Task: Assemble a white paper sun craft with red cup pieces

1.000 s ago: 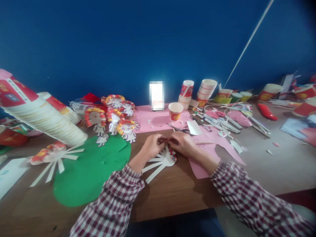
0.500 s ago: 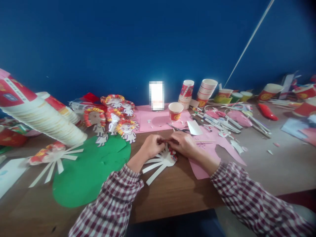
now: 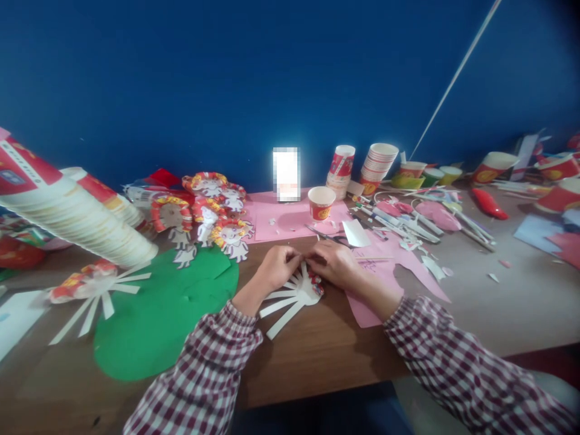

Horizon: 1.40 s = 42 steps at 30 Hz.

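Note:
Between my hands lies a paper cup cut into strips (image 3: pixel 304 292), its white strips fanned out from a round base. On its right side some strips are curled into red rolls. My left hand (image 3: pixel 277 266) pinches at the upper end of a strip, fingers closed. Close beside it, my right hand (image 3: pixel 333 262) is closed too, fingertips at the same strip. The fingers mostly hide the strip's tip. Another cut cup (image 3: pixel 97 287), partly curled, rests at the left.
A green sheet (image 3: pixel 158 326) and paper figures with curled rims (image 3: pixel 172 214) are at left, near leaning cup stacks (image 3: pixel 90 223). Pink paper (image 3: pixel 281 226), a single cup (image 3: pixel 321 205), scissors (image 3: pixel 333 237), markers (image 3: pixel 394 225) and scraps lie ahead and right. A blue wall (image 3: pixel 203 90) stands behind.
Both hands stay at the cut cup; the fingers have shifted slightly on the strip, and the brownish roll seen between them earlier is less visible. The view has moved a little.

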### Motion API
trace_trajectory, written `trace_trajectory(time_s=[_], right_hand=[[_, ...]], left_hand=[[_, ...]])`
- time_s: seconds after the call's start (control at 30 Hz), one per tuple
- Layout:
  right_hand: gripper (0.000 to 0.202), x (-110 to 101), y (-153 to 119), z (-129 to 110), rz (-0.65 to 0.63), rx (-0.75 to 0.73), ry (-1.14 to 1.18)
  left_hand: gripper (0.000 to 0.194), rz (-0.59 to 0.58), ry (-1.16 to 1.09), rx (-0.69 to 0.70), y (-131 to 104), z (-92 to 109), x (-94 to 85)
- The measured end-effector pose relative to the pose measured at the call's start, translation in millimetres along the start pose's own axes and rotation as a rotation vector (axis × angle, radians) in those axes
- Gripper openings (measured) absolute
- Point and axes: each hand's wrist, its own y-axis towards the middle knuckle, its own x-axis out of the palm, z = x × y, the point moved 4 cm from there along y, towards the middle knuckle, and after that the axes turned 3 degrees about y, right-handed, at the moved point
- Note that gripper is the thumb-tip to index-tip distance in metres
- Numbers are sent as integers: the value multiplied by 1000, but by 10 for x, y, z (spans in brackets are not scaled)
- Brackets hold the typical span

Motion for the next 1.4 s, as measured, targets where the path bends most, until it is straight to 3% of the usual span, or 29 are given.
trace_trajectory(time_s=[0.33, 0.73, 0.93, 1.4], right_hand=[[5, 36, -21, 62, -16, 52, 42], [9, 55, -25, 89, -113, 72, 100], [17, 41, -7, 67, -146, 76, 120], [14, 57, -2, 52, -154, 44, 118]], left_hand=[[25, 40, -21, 9, -3, -33, 17], [23, 8, -73, 17, 20, -102, 51], [43, 11, -187, 13, 0, -107, 50], [26, -16, -160, 36, 14, -44, 68]])
